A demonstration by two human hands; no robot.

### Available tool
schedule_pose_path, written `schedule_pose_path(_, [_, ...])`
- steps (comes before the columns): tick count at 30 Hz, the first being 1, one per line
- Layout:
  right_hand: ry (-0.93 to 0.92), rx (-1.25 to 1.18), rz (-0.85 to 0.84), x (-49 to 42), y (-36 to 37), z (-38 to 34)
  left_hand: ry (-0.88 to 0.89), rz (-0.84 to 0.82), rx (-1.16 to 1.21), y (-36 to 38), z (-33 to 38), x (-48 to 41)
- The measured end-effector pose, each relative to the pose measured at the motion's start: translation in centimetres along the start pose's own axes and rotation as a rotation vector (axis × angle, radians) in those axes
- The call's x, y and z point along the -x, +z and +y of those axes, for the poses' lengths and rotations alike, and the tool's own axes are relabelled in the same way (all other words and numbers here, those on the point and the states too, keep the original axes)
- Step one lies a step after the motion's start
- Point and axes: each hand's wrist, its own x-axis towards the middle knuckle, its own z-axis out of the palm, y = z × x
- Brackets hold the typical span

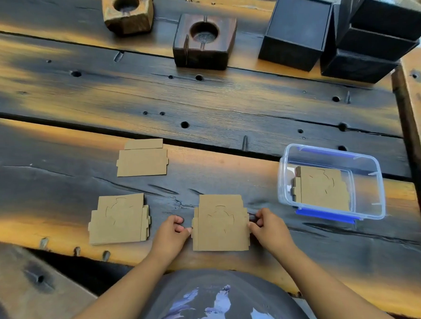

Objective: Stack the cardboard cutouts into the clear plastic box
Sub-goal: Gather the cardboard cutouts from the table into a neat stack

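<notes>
Left hand (170,231) and right hand (266,226) are pinching opposite edges of an unprinted cardboard stack (220,226) lying beside the clear plastic box (367,200)

We see the black boxes (378,28) cropped by the right edge and the pale wooden block (128,12) by the top. The near pile (220,226) hides how many cutouts it holds; curled fingers (177,222) conceal their tips.

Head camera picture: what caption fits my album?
Both hands, left and right, grip a cardboard stack beside the clear box.
</notes>
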Motion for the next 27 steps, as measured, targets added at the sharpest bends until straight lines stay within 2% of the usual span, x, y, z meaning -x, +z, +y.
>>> schedule_pose_path(5, [0.158, -0.326, -0.048, -0.1, 0.6, -0.3, -0.135, -0.095, 0.225, 1.5, 1.6, 1.1])
schedule_pose_path(7, [0.127, -0.322, -0.104, -0.2, 1.1, -0.7, -0.163, -0.125, 0.245, 2.5, 2.5, 1.3])
schedule_pose_path(12, [0.101, -0.283, -0.176, -0.8, 1.0, -0.8, -0.119, -0.118, 0.098, 3.6, 2.8, 1.4])
schedule_pose_path(17, [0.001, -0.265, -0.290, -1.2, 0.1, -1.4, -0.043, -0.044, 0.077, 2.3, 1.5, 2.7])
schedule_pose_path(23, [-0.127, -0.239, -0.318, 0.2, 1.7, -5.4, 0.007, 0.054, 0.139, -1.7, -1.3, 3.9])
schedule_pose_path(27, [-0.209, -0.171, -0.333, 1.0, 4.2, -9.1, 0.062, 0.093, 0.091, -5.8, -3.3, 3.3])
